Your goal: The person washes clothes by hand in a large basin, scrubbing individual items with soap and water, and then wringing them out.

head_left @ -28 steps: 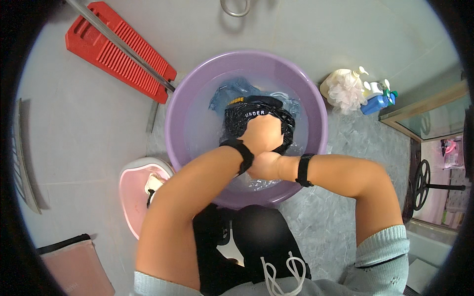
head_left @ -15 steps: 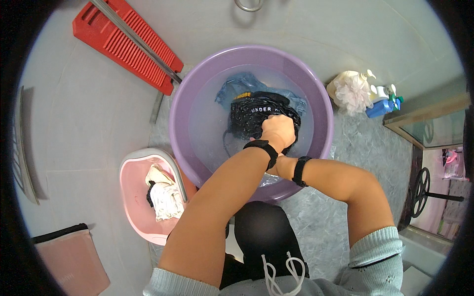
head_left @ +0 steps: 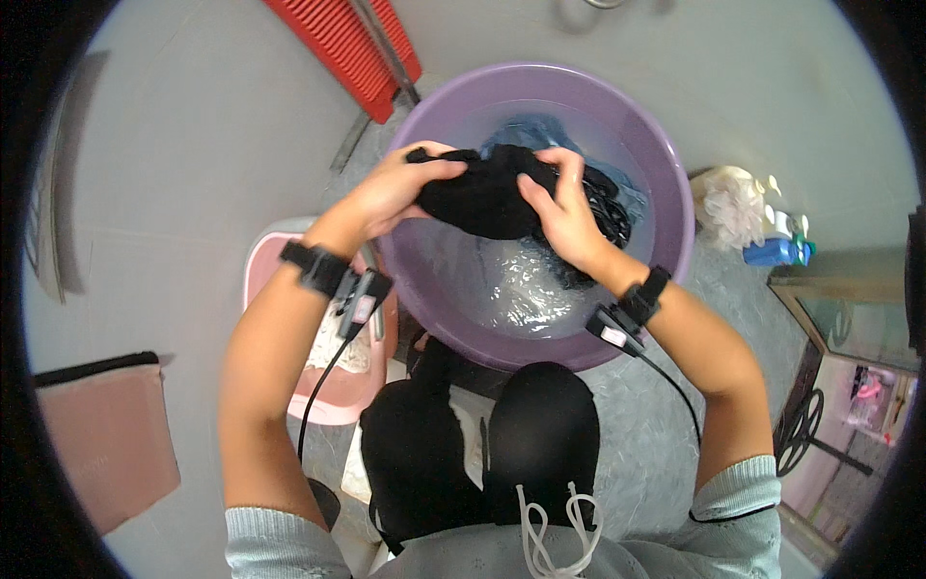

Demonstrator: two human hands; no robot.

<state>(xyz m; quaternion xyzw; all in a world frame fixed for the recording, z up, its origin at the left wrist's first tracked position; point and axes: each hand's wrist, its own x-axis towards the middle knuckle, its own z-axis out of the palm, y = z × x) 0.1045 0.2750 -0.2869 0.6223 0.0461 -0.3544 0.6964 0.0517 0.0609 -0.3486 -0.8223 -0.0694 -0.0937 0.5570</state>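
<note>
A wet black piece of clothing [head_left: 487,201] is stretched between my two hands above the water; its exact kind is unclear. My left hand [head_left: 397,189] grips its left end with the thumb on top. At the other end, my right hand [head_left: 567,207] pinches the cloth between thumb and fingers. Below stands a large purple basin [head_left: 677,183] of cloudy water. Inside it float a blue garment [head_left: 532,131] at the far side and more dark wet cloth [head_left: 610,214] by my right hand. Black straps with small cabled devices circle both wrists.
Left of the basin, a pink tub [head_left: 333,410] holds white clothes [head_left: 338,349]. A red ridged board [head_left: 347,48] leans at the far left behind a metal pole [head_left: 386,48]. On the right are a bath puff [head_left: 730,212], a blue bottle [head_left: 769,253] and a glass door [head_left: 849,314].
My hands were together, low in the basin on the black cloth. Now they are raised and apart, holding a black garment between them. The view has shifted slightly.
</note>
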